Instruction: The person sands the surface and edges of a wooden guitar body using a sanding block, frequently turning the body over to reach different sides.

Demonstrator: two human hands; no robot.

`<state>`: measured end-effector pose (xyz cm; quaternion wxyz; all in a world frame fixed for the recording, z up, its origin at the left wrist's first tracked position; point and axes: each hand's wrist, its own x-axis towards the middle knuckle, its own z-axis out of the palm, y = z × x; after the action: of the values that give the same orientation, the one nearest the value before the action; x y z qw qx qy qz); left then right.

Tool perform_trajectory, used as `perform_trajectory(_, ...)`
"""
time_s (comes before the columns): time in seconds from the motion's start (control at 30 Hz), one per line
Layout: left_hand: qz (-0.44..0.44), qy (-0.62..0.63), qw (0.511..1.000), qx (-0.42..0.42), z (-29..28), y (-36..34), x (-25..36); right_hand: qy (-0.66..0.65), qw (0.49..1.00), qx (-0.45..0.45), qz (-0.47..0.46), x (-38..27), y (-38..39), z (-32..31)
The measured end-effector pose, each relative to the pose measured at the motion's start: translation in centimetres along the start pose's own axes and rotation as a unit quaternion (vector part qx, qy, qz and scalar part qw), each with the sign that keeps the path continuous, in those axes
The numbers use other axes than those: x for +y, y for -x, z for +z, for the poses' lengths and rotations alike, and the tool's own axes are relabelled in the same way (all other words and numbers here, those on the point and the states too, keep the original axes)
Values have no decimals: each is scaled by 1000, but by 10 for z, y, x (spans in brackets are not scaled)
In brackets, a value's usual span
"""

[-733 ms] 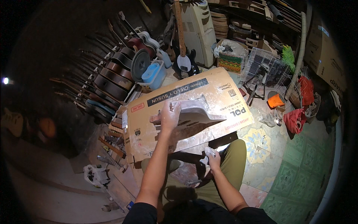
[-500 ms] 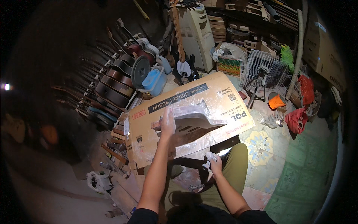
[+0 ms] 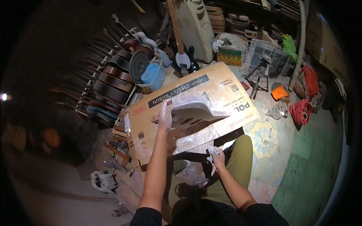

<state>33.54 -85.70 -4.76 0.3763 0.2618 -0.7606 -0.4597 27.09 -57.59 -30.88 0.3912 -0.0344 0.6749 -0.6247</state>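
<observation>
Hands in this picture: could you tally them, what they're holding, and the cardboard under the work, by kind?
Hands: 2, left hand and right hand
Curved slotted piece, in the left: 1
Pale item, in the right, material unclear: 1
Cardboard: 1
Total: 5

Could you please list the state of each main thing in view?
Left hand: closed on the guitar body
Guitar body: tilted, gripped near its left end
Right hand: closed on the whitish sheet
Whitish sheet: crumpled
Cardboard: lying flat, smeared with pale dust
Clear tub: open
Black bass guitar: upright
</observation>
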Motion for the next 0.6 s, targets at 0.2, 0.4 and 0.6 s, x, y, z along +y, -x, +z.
perform_trajectory(0.2, -99, -14, 995, 5, -1, -5, -3, -7, 1000, 1, 16, -9, 7, 0)
perform_trajectory(0.4, -79, 78, 991, 77, 8, -12, -14, 17, 1000, 23, 4, -29, 15, 2)
perform_trajectory(0.6, -61, 83, 994, 33, 0, -13, -20, 13, 999, 16, 49, -58, 30, 4)
